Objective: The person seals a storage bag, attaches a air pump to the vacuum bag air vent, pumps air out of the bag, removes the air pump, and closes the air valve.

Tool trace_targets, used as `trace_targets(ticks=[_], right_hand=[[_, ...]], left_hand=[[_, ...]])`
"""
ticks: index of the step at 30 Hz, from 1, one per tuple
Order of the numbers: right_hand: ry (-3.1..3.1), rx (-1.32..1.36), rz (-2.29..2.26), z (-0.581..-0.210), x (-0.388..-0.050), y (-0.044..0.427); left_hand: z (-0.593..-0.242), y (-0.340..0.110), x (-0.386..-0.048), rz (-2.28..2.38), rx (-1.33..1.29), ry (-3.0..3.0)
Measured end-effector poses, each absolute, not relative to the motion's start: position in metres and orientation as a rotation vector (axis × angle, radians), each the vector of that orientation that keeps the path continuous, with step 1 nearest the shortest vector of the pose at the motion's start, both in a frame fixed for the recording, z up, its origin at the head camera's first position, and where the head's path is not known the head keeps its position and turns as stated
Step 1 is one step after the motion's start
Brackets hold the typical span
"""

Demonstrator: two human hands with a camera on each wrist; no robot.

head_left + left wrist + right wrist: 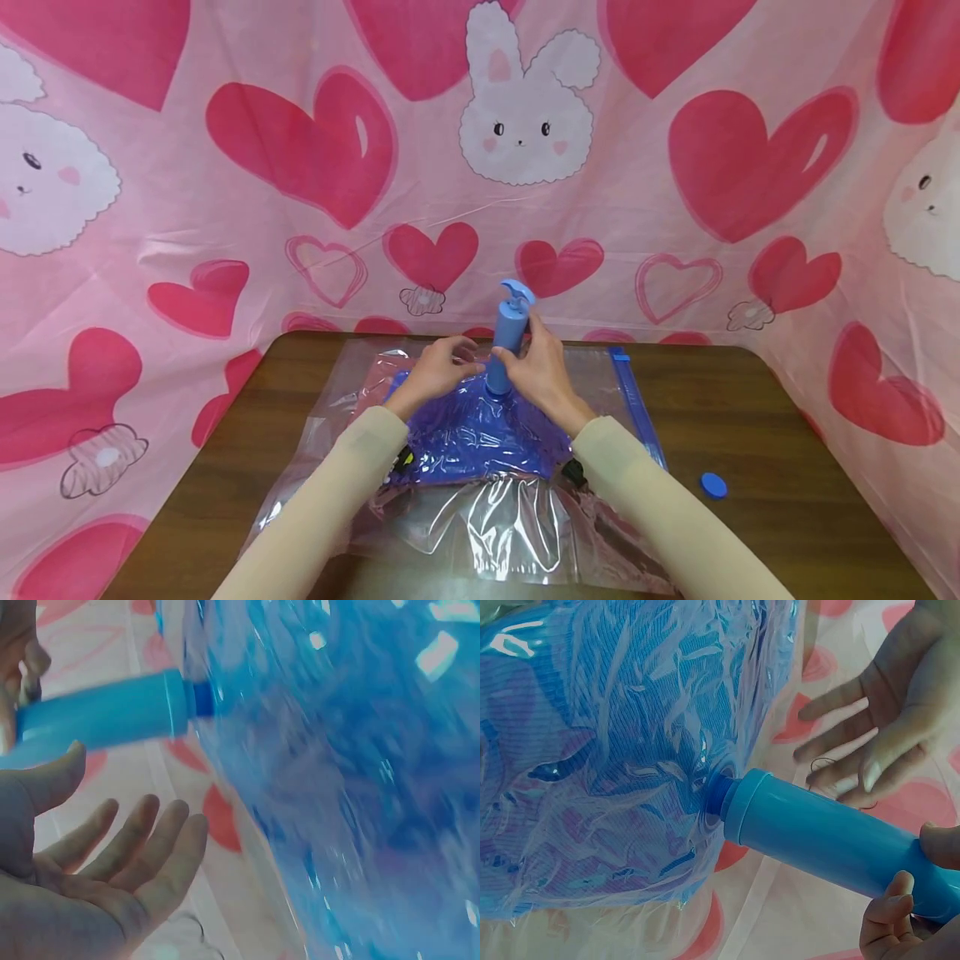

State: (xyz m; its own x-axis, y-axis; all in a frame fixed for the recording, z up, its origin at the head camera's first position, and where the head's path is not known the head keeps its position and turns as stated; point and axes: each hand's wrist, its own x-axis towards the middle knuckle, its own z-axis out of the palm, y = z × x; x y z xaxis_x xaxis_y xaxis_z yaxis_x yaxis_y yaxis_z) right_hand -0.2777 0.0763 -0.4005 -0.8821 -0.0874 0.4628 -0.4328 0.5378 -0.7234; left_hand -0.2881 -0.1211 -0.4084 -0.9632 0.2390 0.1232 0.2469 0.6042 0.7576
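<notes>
A blue hand pump point(507, 333) stands nearly upright, its lower end on the valve of a clear plastic vacuum bag point(517, 525). Bunched under the film is blue ribbed fabric point(637, 712). My right hand point(543, 371) grips the pump's barrel, thumb on one side and fingers on the other. Beside the barrel, my left hand point(438, 372) is held with loosely bent, spread fingers and nothing in them. Its thumb tip is close to the pump point(105, 712); whether it touches is unclear. The pump's pale blue handle point(517, 292) shows above my right hand.
Under the bag is a dark wooden table point(225, 500). A round blue cap point(713, 486) lies on it at the right. The bag's blue zip strip point(637, 404) runs along its right side. Pink heart-and-rabbit fabric point(420, 196) hangs behind and at both sides.
</notes>
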Motion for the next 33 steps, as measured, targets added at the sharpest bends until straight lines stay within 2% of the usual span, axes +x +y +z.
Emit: trace_targets(ticks=[11, 22, 33], right_hand=[[-2.383, 0.407, 1.310, -0.403, -0.274, 0.078], [-2.370, 0.389, 1.332, -0.402, -0.274, 0.078], [-2.363, 0.360, 1.345, -0.402, -0.270, 0.085]], left_hand=[[-0.416, -0.195, -0.284, -1.068, -0.237, -2.883], [-0.435, -0.278, -0.266, -0.880, -0.075, -2.989], [-0.434, -0.319, -0.253, -0.847, 0.072, -3.077]])
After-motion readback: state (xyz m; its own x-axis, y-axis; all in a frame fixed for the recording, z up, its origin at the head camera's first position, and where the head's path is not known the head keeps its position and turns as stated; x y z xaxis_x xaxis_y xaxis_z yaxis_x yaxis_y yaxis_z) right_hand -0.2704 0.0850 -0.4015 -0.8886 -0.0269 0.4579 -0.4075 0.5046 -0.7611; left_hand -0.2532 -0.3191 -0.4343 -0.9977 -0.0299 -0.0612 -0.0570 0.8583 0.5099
